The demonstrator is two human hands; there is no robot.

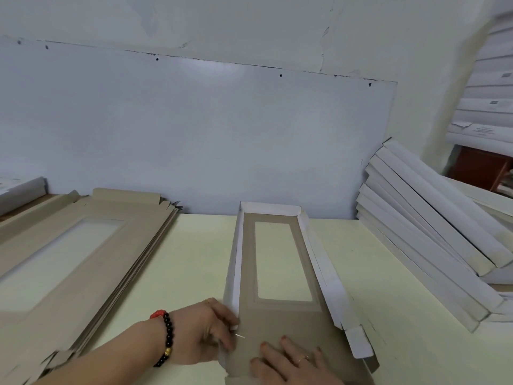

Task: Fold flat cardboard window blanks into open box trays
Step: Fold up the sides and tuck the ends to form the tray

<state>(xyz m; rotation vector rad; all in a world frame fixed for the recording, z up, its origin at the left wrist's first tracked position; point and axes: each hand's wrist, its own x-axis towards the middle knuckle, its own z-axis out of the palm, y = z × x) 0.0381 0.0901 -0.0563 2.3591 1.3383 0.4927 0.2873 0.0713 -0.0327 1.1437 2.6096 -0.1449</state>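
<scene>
The half-folded tray (280,273) lies mid-bench, stretching toward 12 o'clock. The left hand (205,332) pinches its near-left wall corner; the right hand (291,362) presses flat (fingers straight). The unfolded right wall could spring outward.

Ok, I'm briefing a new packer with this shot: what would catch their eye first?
Probably the half-folded tray in the middle of the table, its long walls up and window showing. At its near end the left hand grips the left wall's corner while the right hand presses the base flat. Flat blanks lie stacked on the left; finished trays lean piled on the right.
</scene>
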